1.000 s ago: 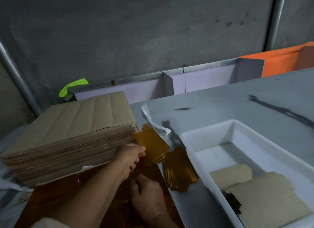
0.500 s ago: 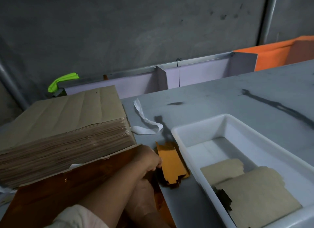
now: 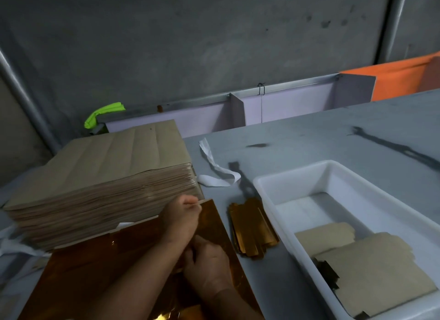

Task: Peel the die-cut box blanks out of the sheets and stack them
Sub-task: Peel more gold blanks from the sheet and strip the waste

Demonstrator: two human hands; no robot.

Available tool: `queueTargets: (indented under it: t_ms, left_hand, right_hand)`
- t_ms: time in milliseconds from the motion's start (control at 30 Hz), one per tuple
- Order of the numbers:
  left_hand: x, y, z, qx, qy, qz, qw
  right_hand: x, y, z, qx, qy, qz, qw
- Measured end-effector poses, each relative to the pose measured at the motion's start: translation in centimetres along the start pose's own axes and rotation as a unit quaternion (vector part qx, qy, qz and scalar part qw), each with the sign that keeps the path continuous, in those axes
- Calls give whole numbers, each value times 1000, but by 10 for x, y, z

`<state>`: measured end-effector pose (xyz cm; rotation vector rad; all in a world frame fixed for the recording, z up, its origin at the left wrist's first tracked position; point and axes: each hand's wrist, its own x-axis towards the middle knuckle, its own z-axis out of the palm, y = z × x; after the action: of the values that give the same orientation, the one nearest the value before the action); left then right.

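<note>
While both hands (image 3: 190, 243) pinch it — glossy copper sheet (image 3: 100, 272).

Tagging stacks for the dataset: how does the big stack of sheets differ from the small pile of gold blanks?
The stack of sheets is tall, squared and shows its dull kraft side; the pile of gold blanks is low, loosely fanned and shiny.
The sheets are broad rectangles; the blanks are narrow with notched edges.
Both rest on the grey table.
</note>
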<state>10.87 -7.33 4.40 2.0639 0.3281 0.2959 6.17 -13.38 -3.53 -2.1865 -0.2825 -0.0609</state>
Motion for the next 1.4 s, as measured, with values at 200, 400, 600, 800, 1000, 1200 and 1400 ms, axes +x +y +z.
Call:
queueTargets:
  t_ms: [200,400,600,800,1000,1200,1400]
  left_hand:
    - [1,-66,-81,-29,122,-55,991]
    - [-10,-122,-129,229,88,-83,966]
    - [-24,-142,-127,346,35,-69,935]
    - [-26,-149,-123,369,39,-45,927]
    - [-23,-153,-121,365,35,-49,929]
    - [-21,-157,-120,369,28,-41,928]
    - [-20,-160,-118,370,19,-29,928]
  right_hand:
    - [-1,1,-4,-11,19,7,1000]
    - [-1,-1,-3,-31,27,29,999]
    - [-2,-2,-3,-61,24,39,997]
    - [1,-8,-6,-85,5,65,994]
    - [16,-22,-2,-153,-3,48,987]
    - [17,-34,19,-248,-7,11,969]
    - [18,-40,28,-220,9,30,975]
